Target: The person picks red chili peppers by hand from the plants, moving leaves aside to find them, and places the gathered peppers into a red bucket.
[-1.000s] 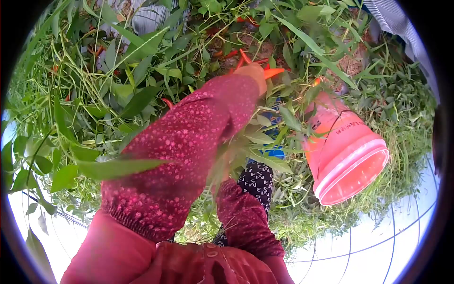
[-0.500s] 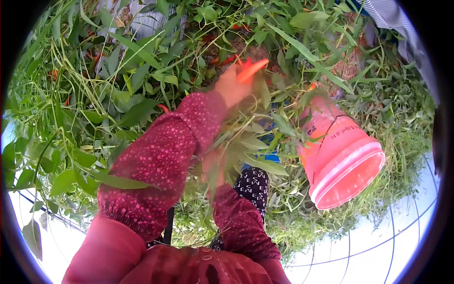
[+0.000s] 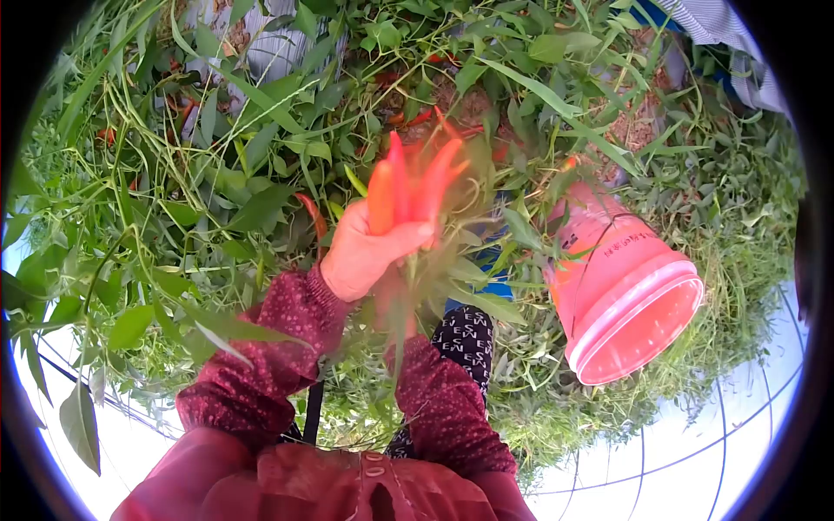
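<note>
A bunch of red and orange chili peppers is being gripped by the left hand, its fingers curled tight around their lower ends and the thumb pressed across them. The peppers are being held up well to the left of the red bucket, against the green pepper plants. The right hand is being blurred and partly hidden by leaves just below the left hand; how its fingers are set cannot be told.
</note>
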### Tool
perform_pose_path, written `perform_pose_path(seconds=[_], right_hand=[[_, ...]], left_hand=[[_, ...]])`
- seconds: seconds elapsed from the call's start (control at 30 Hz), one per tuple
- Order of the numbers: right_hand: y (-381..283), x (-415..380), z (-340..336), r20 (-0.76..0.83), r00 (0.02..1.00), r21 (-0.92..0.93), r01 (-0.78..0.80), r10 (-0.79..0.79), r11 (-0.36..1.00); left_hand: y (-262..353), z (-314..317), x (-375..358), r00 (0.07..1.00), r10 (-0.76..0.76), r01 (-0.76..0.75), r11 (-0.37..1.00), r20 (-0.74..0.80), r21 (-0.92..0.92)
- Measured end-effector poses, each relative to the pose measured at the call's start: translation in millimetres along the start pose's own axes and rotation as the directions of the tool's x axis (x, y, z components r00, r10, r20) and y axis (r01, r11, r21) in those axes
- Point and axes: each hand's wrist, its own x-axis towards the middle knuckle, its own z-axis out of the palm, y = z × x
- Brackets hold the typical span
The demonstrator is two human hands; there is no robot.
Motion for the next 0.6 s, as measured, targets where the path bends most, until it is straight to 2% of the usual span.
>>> perform_pose_path(seconds=[0.03, 0.1, 0.17, 0.2, 0.23, 0.3, 0.33, 0.37, 0.43, 0.47, 0.53, 0.57, 0.6], right_hand=[[-4, 1, -1, 0.001, 1.000, 0.014, -0.026, 0.026, 1.000], [-11, 3, -1, 0.007, 0.997, 0.034, -0.076, 0.076, 0.997], [-15, 3, -3, 0.023, 0.994, 0.054, -0.112, 0.110, 0.992], [-15, 4, -5, 0.033, 0.992, 0.060, -0.124, 0.122, 0.991], [-16, 4, -6, 0.048, 0.990, 0.067, -0.133, 0.130, 0.989], [-21, 1, -7, 0.071, 0.986, 0.075, -0.154, 0.148, 0.985], [-25, 3, -10, 0.073, 0.983, 0.078, -0.173, 0.167, 0.982], [-24, 6, -8, 0.077, 0.983, 0.076, -0.173, 0.167, 0.982], [-31, 1, -14, 0.073, 0.980, 0.071, -0.190, 0.185, 0.979], [-32, 1, -14, 0.074, 0.979, 0.069, -0.195, 0.189, 0.978], [-34, 3, -16, 0.081, 0.977, 0.071, -0.202, 0.196, 0.977], [-35, 2, -16, 0.087, 0.976, 0.075, -0.208, 0.202, 0.975], [-34, 3, -16, 0.088, 0.975, 0.079, -0.213, 0.206, 0.974]], left_hand=[[18, 9, -11, 0.999, 0.027, -0.025, 0.998, 0.026, -0.065], [27, 20, -28, 0.992, 0.057, -0.056, 0.998, 0.109, -0.010], [20, 49, -28, 0.952, 0.213, -0.196, 0.976, 0.221, -0.099], [10, 68, -24, 0.927, 0.255, -0.243, 0.967, 0.276, -0.078], [1, 89, -20, 0.909, 0.200, -0.266, 0.954, 0.366, 0.139], [9, 136, -15, 0.883, 0.160, -0.352, 0.848, 0.441, 0.396], [17, 162, -13, 0.858, 0.050, -0.287, 0.872, 0.511, 0.396], [15, 184, -10, 0.796, -0.001, -0.313, 0.855, 0.605, 0.413], [17, 205, -3, 0.738, -0.046, -0.425, 0.742, 0.673, 0.518], [13, 201, -1, 0.743, -0.054, -0.417, 0.743, 0.667, 0.524], [11, 182, 5, 0.830, 0.059, -0.403, 0.751, 0.555, 0.523], [15, 159, 4, 0.855, 0.147, -0.401, 0.796, 0.498, 0.453], [22, 134, 3, 0.885, 0.085, -0.280, 0.882, 0.458, 0.378]])
